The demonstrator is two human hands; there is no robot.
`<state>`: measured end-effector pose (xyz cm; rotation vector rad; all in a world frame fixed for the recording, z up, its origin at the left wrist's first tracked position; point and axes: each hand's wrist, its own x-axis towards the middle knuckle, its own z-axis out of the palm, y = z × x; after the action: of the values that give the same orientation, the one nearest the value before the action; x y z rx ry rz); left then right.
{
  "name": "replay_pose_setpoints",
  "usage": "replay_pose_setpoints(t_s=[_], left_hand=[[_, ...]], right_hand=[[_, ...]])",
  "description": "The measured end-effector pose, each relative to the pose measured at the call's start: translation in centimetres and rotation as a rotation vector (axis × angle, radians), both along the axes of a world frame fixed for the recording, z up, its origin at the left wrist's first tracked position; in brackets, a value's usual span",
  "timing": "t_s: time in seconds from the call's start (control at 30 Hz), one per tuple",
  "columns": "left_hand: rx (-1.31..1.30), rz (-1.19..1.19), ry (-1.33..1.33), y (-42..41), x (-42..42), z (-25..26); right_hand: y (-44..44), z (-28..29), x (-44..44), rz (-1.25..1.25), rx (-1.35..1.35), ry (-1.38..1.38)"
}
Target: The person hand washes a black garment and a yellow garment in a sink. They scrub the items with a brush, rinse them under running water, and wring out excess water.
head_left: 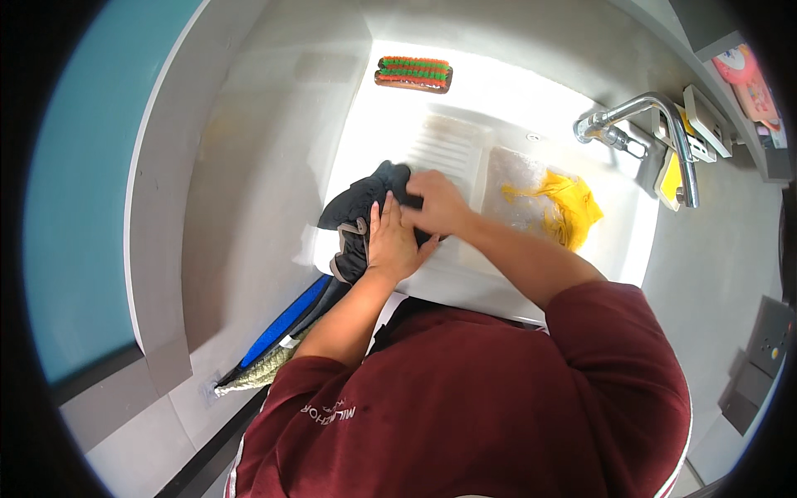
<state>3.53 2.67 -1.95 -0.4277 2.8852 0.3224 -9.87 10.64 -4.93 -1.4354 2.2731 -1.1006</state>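
Observation:
A black cloth garment with a beige-edged part (pixel 358 199) lies bunched at the left side of a white laundry sink (pixel 461 261), beside its ribbed washboard (pixel 439 146). My left hand (pixel 395 239) presses flat on the cloth, fingers extended. Against the cloth, just right of it, is my right hand (pixel 436 202), its fingers curled and slightly blurred; part of the dark fabric is hidden under both hands. Wet yellow cloth (pixel 570 208) rests in the basin at the right, in shallow, sudsy water.
A scrub brush (pixel 414 75) with red and green bristles lies at the back ledge. The chrome faucet (pixel 654 103) arches over the right side, near white-and-yellow holders (pixel 671 177) on the wall. Blue and pale textured cloths (pixel 283 324) hang at the lower left.

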Motion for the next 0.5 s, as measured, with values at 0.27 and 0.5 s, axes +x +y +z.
replay_pose_setpoints(t_s=[0.27, 0.5], left_hand=[[0.027, 0.016, 0.005, 0.7, -0.9, 0.4], [0.081, -0.081, -0.265, -0.3, -0.2, 0.2]], right_hand=[[-2.4, 0.5, -7.7, -0.244, 0.472, 0.332], [0.6, 3.8, 3.3, 0.11, 0.121, 0.089]])
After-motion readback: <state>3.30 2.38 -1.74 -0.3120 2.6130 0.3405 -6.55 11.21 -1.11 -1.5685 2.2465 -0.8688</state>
